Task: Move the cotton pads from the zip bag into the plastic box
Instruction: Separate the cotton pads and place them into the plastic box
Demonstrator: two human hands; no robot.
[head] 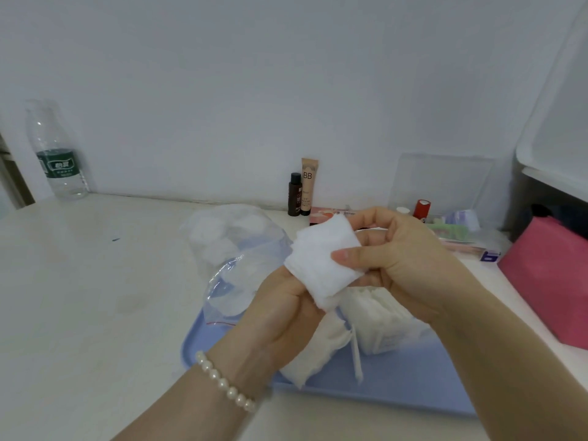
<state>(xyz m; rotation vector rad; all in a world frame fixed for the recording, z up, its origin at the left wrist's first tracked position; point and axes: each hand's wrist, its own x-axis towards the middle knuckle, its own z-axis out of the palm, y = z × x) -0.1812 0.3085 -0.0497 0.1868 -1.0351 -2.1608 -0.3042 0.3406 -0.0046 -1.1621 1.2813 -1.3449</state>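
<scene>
Both hands hold a stack of white square cotton pads (321,259) above a blue tray (413,386). My right hand (391,253) pinches the stack, thumb on its front face and fingers curled over the top. My left hand (283,313) grips it from below. The clear zip bag (229,249), with more pads inside, lies crumpled to the left, partly on the tray. Under my hands a clear plastic box (388,319) holds pads standing on edge. More loose pads (315,354) lie by my left wrist.
A cotton swab (355,358) lies on the tray. At the back wall stand a water bottle (57,154), a small dark bottle (294,195) and a BB cream tube (309,186). A clear organiser (442,186) with small items and a pink box (553,278) sit at the right.
</scene>
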